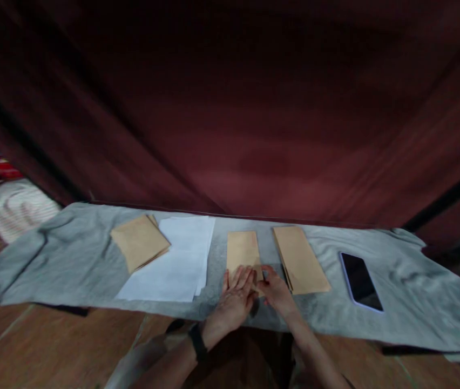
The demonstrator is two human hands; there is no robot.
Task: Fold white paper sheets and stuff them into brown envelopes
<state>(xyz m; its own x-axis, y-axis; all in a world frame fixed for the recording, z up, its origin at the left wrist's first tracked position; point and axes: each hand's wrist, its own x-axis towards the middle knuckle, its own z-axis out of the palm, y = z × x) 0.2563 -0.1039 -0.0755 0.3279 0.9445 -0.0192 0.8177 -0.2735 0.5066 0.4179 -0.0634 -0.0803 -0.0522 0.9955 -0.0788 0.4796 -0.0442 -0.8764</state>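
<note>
A brown paper envelope (pixel 243 248) lies on the grey cloth in front of me. My left hand (pixel 236 297), with a dark band on its wrist, presses flat on the envelope's near part, fingers stretched out and slightly apart. At the near right edge of the same envelope is my right hand (pixel 274 289); its fingers are bent and closed on that edge, though the exact grip is partly hidden. Just right of this hand lies a stack of brown envelopes (pixel 300 259). Left of my hands are white paper sheets (pixel 177 265), with a smaller pile of brown envelopes (pixel 139 240) overlapping their corner.
A phone (pixel 362 282) with a dark screen lies on the right side of the grey cloth (pixel 80 259). Behind the narrow surface rises a dark red panel (pixel 254 162). Striped fabric (pixel 21 208) shows at the far left. Tiled floor (pixel 31 346) lies below.
</note>
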